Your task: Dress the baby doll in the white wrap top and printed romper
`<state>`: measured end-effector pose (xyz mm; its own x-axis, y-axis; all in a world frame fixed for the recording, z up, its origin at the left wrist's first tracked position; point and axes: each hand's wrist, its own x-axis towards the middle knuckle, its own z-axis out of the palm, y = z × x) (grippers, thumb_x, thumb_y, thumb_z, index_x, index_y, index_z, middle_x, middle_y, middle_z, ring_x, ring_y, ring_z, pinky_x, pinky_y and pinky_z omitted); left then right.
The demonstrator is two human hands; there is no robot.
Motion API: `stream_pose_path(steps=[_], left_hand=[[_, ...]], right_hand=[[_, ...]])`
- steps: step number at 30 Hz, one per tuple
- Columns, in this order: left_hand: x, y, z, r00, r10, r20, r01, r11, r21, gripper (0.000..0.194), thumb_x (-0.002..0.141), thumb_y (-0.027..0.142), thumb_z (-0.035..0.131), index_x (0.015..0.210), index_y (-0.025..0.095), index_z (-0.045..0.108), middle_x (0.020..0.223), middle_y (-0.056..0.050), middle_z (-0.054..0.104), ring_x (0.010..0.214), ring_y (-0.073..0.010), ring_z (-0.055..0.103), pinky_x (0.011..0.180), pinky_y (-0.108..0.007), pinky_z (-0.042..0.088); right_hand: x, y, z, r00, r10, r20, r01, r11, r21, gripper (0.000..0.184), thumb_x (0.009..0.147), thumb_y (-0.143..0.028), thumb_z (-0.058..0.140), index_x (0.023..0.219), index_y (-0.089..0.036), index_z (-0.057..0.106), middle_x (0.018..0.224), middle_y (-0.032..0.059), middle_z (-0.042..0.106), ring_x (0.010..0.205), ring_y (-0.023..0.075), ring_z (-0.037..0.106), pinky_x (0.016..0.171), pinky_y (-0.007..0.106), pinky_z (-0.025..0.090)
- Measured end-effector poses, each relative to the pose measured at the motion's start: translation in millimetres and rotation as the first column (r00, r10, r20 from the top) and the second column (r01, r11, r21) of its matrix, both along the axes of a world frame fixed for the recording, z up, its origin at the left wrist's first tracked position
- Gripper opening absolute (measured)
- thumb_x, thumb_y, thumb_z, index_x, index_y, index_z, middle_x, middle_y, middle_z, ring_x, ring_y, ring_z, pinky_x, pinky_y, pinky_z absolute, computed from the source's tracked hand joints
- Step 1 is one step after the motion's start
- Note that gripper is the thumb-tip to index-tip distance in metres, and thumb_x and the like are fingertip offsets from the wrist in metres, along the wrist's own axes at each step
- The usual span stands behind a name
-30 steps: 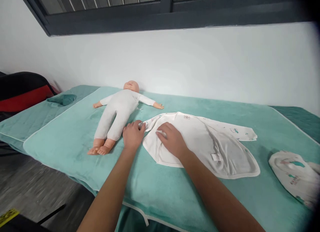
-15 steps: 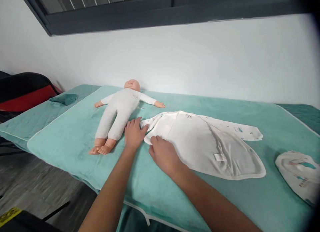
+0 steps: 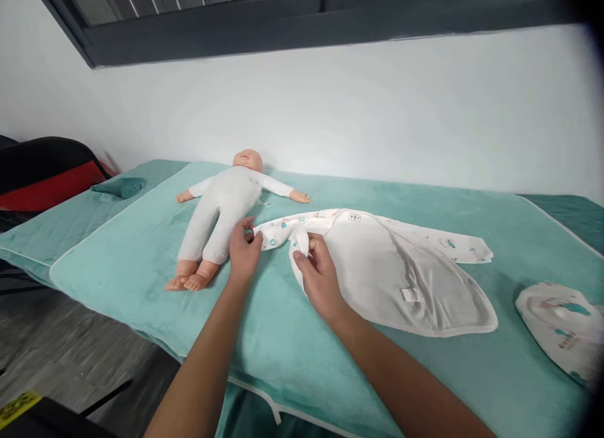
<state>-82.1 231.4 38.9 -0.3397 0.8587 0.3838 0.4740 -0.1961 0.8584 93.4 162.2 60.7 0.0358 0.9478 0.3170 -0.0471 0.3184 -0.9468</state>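
Observation:
A white baby top [image 3: 368, 268] with printed sleeves lies opened out on the green mat, its plain inner side up. My left hand [image 3: 245, 248] pinches the cuff of the sleeve on the left, beside the doll's leg. Between the thumb and fingers of my right hand [image 3: 321, 274] is the top's left front edge, lifted and folded back so its print shows. Just left of the garment lies a baby doll [image 3: 231, 196] on its back, arms spread, with a white cloth body and bare feet.
A folded printed white cloth item [image 3: 561, 328] lies at the far right of the green mat [image 3: 155, 236]. A white wall runs behind, below a dark window frame [image 3: 212, 38]. At left stands a black and red chair [image 3: 51, 180].
My right hand has lifted the top's front edge and drawn it rightward, uncovering the printed sleeve. My left hand has shifted slightly left, now pinching the cuff. The doll has stayed put.

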Motion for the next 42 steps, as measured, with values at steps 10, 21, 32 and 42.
stream_pose_path(steps=[10,21,32,42], left_hand=[[-1,6,-3.4,0.998,-0.037,0.057,0.036,0.999,0.014,0.041,0.079,0.023,0.064,0.119,0.019,0.058,0.115,-0.007,0.061,0.086,-0.0167,0.062,0.074,-0.032,0.053],[6,-5,-6.6,0.917,-0.038,-0.397,0.060,0.997,0.043,0.024,0.093,0.028,0.050,0.108,0.021,0.066,0.099,-0.006,0.072,0.093,-0.0220,0.065,0.081,-0.035,0.050],[20,-17,1.6,0.717,-0.315,-0.621,0.212,0.948,-0.237,0.032,0.092,0.049,0.057,0.111,0.026,0.070,0.092,-0.002,0.074,0.093,-0.0252,0.065,0.088,-0.041,0.038],[13,-23,12.6,0.859,-0.484,0.167,0.511,0.825,-0.241,0.032,0.084,0.040,0.070,0.111,0.024,0.067,0.091,0.001,0.057,0.073,-0.0112,0.051,0.065,-0.024,0.038]], right_hand=[[-2,4,-10.4,0.926,0.205,0.317,-0.226,0.973,0.032,0.014,0.097,-0.034,0.052,0.090,-0.023,0.059,0.105,0.0022,0.066,0.104,0.0169,0.060,0.095,0.034,0.046],[24,35,-20.2,0.864,-0.124,0.488,0.099,0.992,0.076,0.017,0.089,-0.018,0.049,0.103,-0.022,0.059,0.119,0.0065,0.062,0.115,0.0221,0.054,0.101,0.039,0.044],[62,78,-12.2,0.547,-0.089,0.832,0.062,0.996,0.066,0.015,0.095,-0.025,0.050,0.103,-0.022,0.062,0.119,0.0078,0.064,0.110,0.0262,0.056,0.093,0.041,0.044],[66,123,-29.3,0.558,-0.126,0.820,0.019,0.990,0.139,0.008,0.093,-0.028,0.058,0.097,-0.023,0.062,0.113,0.0059,0.066,0.111,0.0273,0.052,0.093,0.042,0.041]])
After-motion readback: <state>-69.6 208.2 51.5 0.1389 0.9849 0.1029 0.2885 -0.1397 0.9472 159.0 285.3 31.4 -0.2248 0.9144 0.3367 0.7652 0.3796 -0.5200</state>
